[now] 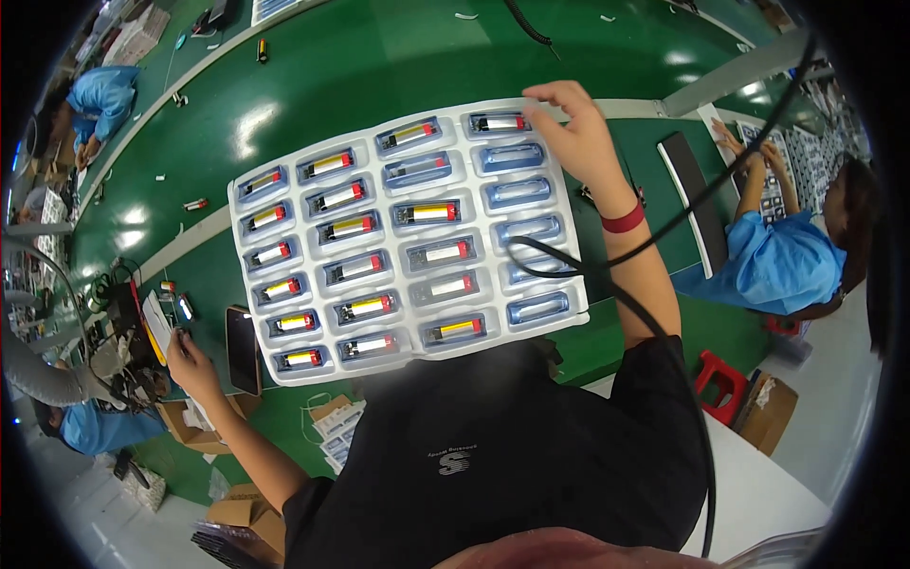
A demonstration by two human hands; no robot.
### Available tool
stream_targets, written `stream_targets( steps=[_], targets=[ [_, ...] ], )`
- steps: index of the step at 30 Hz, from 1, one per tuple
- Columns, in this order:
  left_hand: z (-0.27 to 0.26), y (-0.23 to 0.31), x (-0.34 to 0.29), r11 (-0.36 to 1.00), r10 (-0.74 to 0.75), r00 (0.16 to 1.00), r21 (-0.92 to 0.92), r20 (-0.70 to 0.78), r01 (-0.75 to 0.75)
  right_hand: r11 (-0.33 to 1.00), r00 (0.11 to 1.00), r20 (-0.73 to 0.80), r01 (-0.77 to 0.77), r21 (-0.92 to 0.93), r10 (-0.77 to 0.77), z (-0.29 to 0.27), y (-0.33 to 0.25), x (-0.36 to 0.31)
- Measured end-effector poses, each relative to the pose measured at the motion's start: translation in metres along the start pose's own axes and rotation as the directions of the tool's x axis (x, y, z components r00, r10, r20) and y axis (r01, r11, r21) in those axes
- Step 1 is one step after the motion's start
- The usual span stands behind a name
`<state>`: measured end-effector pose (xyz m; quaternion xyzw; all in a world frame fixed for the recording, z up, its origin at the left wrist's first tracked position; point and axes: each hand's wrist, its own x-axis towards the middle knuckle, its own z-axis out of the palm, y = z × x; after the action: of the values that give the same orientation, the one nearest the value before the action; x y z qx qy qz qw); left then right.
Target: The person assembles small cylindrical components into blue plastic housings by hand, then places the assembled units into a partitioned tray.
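A white moulded tray (398,252) with rows of blue-lined pockets lies in front of me, slightly turned. Most pockets hold a small cylindrical battery cell with a red end, such as the yellow-banded cell (427,213). In the right column, the top pocket holds a cell (500,122); the pockets below it show only blue lining. My right hand (576,133), with a red wristband, is at the tray's far right corner, fingers apart. My left hand (192,368) is left of the tray beside a white-and-yellow item (156,324), fingers bent together; what they hold is hidden.
A phone (244,349) lies between my left hand and the tray. A black cable (654,248) hangs across the right side. Loose cells (195,204) lie on the green bench (313,85). A co-worker in blue (773,261) sits at right, near a long dark box (697,199).
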<state>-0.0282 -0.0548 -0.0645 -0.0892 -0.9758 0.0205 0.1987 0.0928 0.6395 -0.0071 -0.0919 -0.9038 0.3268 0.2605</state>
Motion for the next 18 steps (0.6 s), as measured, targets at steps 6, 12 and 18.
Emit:
stream_targets(
  steps=[6,12,18],
  targets=[
    [-0.114,0.221,0.071,0.541,0.190,0.976,-0.841,0.109,-0.012,0.860,0.963,0.046,0.213,0.464,-0.264,0.004,-0.080,-0.002],
    [-0.141,0.416,0.105,0.024,0.741,0.629,-0.946,0.235,0.325,0.756,0.916,0.007,0.325,0.569,-0.400,-0.003,-0.078,-0.004],
    [-0.098,0.476,0.104,0.111,0.696,0.712,-0.994,0.090,0.017,0.600,0.976,0.028,-0.155,0.785,0.215,-0.039,-0.035,-0.038]
  ],
)
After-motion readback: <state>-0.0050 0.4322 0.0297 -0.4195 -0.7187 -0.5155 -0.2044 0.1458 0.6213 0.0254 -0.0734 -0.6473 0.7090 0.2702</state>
